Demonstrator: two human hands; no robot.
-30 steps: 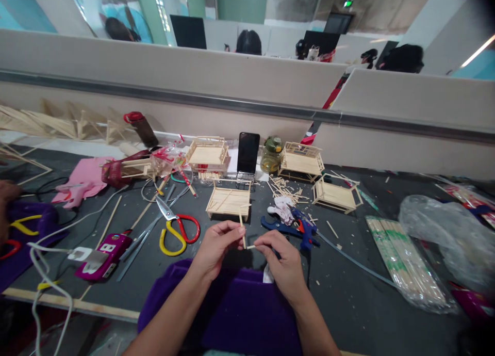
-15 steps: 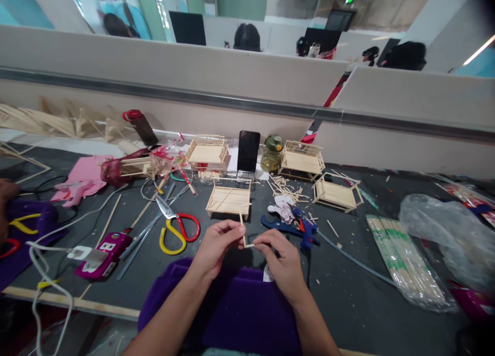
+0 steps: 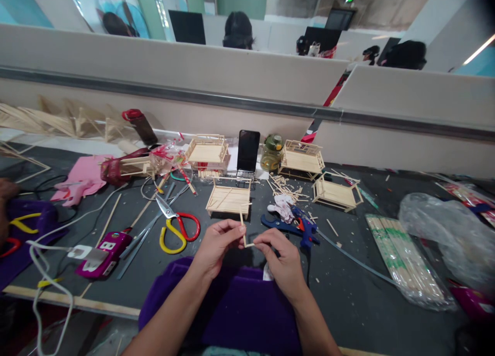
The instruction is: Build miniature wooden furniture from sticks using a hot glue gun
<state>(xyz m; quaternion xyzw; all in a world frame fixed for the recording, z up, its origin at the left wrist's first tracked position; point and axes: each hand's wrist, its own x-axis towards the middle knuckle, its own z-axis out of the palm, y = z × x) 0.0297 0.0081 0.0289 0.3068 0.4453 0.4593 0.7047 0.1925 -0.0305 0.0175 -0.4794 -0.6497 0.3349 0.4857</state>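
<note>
My left hand (image 3: 222, 242) pinches a thin wooden stick (image 3: 243, 223) that stands nearly upright between thumb and fingers. My right hand (image 3: 280, 255) is closed on a short wooden stick (image 3: 249, 245), whose end meets the foot of the upright one at a corner. Whether the two are stuck together I cannot tell. Just beyond my hands is a small wooden-stick bed frame (image 3: 229, 198) with loose sticks lying across its top. To the right of it lie a blue glue gun (image 3: 308, 232) and a crumpled pinkish-white cloth (image 3: 283, 207).
Scissors with red and yellow handles (image 3: 178, 231) and a magenta power strip (image 3: 106, 254) lie left. More stick models (image 3: 301, 160) stand behind, beside a phone on a stand (image 3: 248, 152). Bagged sticks (image 3: 406, 258) lie right. Another person's hand (image 3: 7, 191) shows at the far left edge.
Both hands and the sticks stay practically still. Beyond the partition, a person's head has shifted left and up.
</note>
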